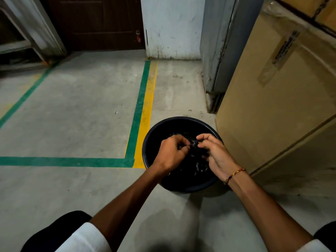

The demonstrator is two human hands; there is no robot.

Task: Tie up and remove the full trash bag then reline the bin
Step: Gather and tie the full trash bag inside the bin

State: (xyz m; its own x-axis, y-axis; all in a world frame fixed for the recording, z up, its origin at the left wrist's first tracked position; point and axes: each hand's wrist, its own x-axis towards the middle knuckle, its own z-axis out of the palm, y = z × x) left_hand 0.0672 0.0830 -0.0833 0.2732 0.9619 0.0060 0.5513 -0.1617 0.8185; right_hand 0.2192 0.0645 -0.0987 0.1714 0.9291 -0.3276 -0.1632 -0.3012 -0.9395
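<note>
One black trash bag [195, 155] is sitting inside one round dark bin [154, 135], which is standing on the concrete floor [81, 115] just beside a large cardboard box [272, 99]. The gathered neck of the bag is being pinched over the middle of the bin by both hands. The left hand [170, 154] is being held with fingers curled narrow around the bunched plastic; the right hand [216, 153] is being held the same way, fingertips pinching the plastic from the other side. A red-and-yellow thread wristband [234, 174] is being worn on the right wrist.

Progress, as judged: the tie-up step is being worked on and looks unfinished; whether a knot is already formed cannot be told, since the plastic between the fingers is too dark. The bag is not yet lifted out, and relining is not yet started. No spare liner is being shown anywhere in view.

Counts: one bag, one bin, two hands, one wristband, one clear box with a second seeming to be stacked above it at the top right. Green tape lines [140, 110] and one yellow line [148, 113] are being seen on the floor left of the bin, with a dark wooden door [94, 22] and a white pillar [172, 28] beyond
</note>
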